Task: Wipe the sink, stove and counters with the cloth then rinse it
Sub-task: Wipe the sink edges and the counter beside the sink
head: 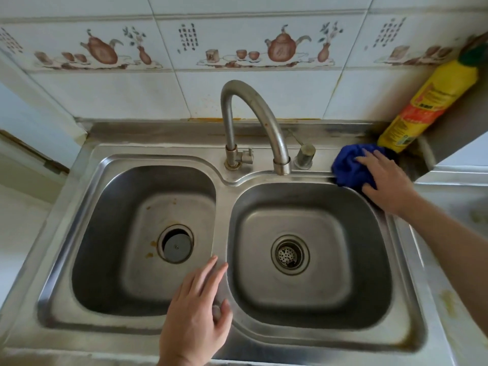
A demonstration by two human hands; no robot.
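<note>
A steel double sink (148, 151) fills the view, with two dry basins and a curved faucet (253, 114) at the back centre. My right hand (385, 180) presses a bunched blue cloth (348, 167) flat onto the sink's rear right corner, fingers spread over it. My left hand (198, 313) rests palm down on the divider between the basins at the front, fingers apart, holding nothing.
A yellow cleaner bottle (427, 107) leans in the back right corner just behind the cloth. A small soap dispenser stub (305, 155) stands right of the faucet. A tiled wall (132, 88) rises behind the sink. Pale counter (462, 220) lies to the right.
</note>
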